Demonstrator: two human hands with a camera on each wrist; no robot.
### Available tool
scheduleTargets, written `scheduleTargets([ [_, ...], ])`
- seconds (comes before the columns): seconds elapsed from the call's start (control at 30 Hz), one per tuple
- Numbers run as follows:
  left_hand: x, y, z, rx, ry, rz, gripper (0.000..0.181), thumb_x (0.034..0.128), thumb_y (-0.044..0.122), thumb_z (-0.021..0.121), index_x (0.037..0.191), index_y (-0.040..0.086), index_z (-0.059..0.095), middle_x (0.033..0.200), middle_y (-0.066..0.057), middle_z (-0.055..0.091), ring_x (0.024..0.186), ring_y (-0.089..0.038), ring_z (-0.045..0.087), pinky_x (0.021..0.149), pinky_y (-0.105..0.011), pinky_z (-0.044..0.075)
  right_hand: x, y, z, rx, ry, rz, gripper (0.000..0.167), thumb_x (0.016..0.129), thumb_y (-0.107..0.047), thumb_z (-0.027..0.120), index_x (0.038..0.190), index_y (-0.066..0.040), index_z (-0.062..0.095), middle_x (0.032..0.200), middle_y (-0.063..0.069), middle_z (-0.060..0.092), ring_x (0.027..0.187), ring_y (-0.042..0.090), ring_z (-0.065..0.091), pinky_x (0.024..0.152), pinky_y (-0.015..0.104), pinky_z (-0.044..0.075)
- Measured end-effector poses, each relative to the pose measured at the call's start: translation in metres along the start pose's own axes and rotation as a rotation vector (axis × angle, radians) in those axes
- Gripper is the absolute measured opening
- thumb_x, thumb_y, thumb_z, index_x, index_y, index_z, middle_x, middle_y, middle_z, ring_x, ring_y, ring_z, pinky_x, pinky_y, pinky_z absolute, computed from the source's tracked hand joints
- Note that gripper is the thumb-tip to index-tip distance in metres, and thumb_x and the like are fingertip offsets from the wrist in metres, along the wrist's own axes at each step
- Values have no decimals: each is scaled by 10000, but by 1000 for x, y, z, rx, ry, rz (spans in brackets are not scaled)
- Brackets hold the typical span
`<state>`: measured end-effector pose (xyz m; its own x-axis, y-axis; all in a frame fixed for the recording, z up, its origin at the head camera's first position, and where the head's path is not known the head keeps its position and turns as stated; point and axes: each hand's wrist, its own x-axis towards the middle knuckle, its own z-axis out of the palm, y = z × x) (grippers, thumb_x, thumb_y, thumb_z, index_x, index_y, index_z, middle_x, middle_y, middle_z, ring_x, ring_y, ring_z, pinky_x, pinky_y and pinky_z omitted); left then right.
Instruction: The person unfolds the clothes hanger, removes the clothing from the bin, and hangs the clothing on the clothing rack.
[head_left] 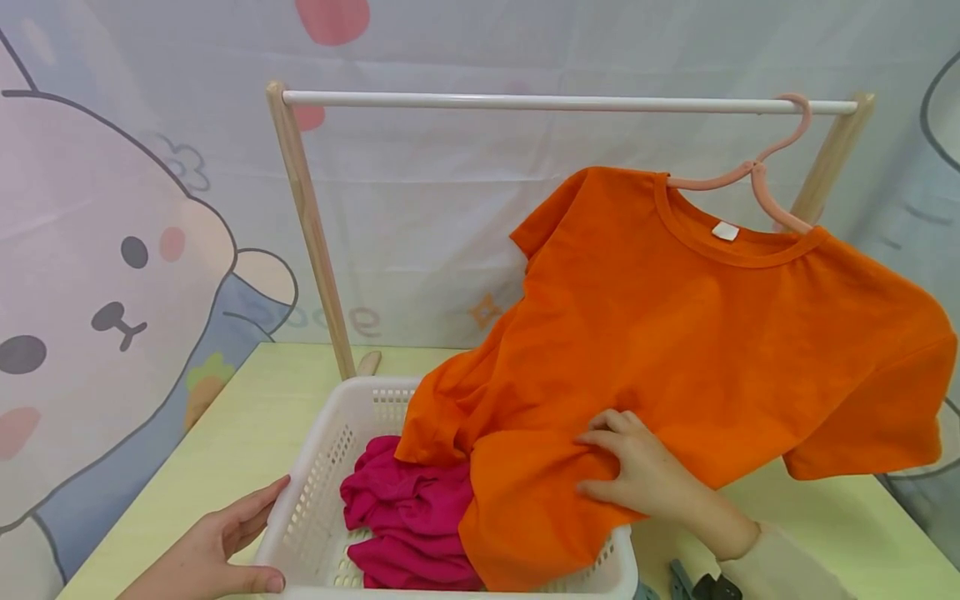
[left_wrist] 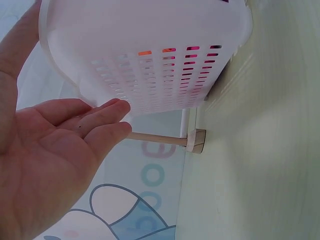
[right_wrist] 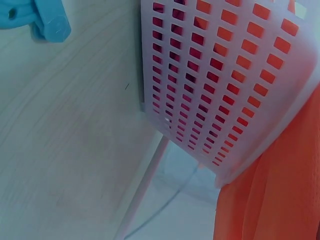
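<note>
An orange T-shirt [head_left: 675,333] hangs slanted from a pink hanger [head_left: 783,150], its lower part draped into a white basket [head_left: 300,492]. Over the front of the shirt lies my right hand [head_left: 637,467], fingertips touching the cloth and thumb spread apart from the fingers. My left hand [head_left: 217,542] touches the basket's left side, fingers along the outer wall and thumb near the front corner. Inside the basket is a crumpled magenta cloth [head_left: 412,508], partly covered by the shirt. The right wrist view shows the perforated basket wall [right_wrist: 200,75] but not the right hand.
A wooden rack with a white bar [head_left: 525,102] stands behind the basket, the hanger hooked near its right end. Teal clip-like items [head_left: 681,579] and a small black object [head_left: 716,587] lie on the pale table [head_left: 277,400] near the right forearm. A printed curtain hangs behind.
</note>
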<state>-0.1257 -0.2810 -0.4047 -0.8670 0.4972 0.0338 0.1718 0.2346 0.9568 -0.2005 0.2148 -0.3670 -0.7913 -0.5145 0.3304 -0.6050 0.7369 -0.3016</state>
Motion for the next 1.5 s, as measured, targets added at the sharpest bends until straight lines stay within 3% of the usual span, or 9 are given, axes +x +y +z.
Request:
scheduleTargets([
  [0.33, 2, -1, 1, 5, 1, -1, 897, 864, 34, 706, 1477, -140, 75, 1342, 368, 362, 1206, 183, 372, 893, -149, 463, 0, 5, 3, 86, 57, 2, 182, 843, -174, 747, 1000, -82, 744, 965, -78, 509, 827, 84, 538, 726, 266, 488],
  [0.5, 2, 0, 2, 5, 1, 7, 897, 861, 24, 706, 1472, -149, 72, 1337, 379, 367, 1206, 183, 372, 893, -147, 461, 3, 9, 5, 160, 111, -20, 13, 867, -135, 724, 871, -137, 737, 899, -96, 519, 744, 27, 509, 653, 222, 472],
  [0.67, 1, 0, 2, 5, 11, -11, 900, 861, 44, 711, 1477, -140, 80, 1338, 366, 365, 1201, 183, 378, 893, -154, 466, 6, 14, 3, 204, 162, 2, 58, 879, -92, 703, 865, -140, 732, 858, -97, 591, 723, 20, 524, 634, 219, 474],
  [0.97, -1, 0, 0, 10, 14, -10, 901, 861, 44, 713, 1477, -140, 82, 1360, 346, 372, 1203, 179, 379, 892, -152, 465, 14, 26, -20, 182, 248, 152, 72, 890, -89, 688, 935, -65, 740, 903, 31, 710, 787, 143, 621, 711, 263, 516],
  [1.17, 0, -1, 0, 9, 1, 31, 895, 856, 12, 708, 1460, -170, 73, 1346, 375, 379, 1210, 175, 376, 898, -132, 449, 19, 39, -35, 149, 346, 181, 93, 883, -74, 690, 941, -22, 739, 888, 83, 721, 750, 64, 588, 681, 182, 478],
  [1.3, 0, -1, 0, 19, 6, 21, 893, 857, 17, 708, 1464, -163, 78, 1348, 367, 377, 1208, 177, 375, 897, -138, 454, 21, 48, -48, 134, 382, 218, 134, 892, -104, 684, 966, -5, 737, 898, 108, 720, 742, 35, 568, 674, 138, 448],
  [1.4, -1, 0, 0, 23, 16, -12, 894, 862, 37, 710, 1474, -145, 85, 1434, 209, 387, 1201, 181, 377, 893, -153, 465, 22, 53, -58, 129, 395, 261, 161, 908, -134, 670, 972, 0, 733, 887, 119, 716, 722, 4, 535, 652, 128, 428],
  [1.5, 0, 1, 0, 38, 25, -34, 892, 864, 47, 711, 1479, -138, 92, 1513, -110, 344, 1194, 183, 382, 886, -168, 477, 22, 59, -67, 120, 410, 300, 187, 921, -162, 656, 971, 2, 732, 878, 129, 712, 705, -32, 501, 632, 125, 407],
])
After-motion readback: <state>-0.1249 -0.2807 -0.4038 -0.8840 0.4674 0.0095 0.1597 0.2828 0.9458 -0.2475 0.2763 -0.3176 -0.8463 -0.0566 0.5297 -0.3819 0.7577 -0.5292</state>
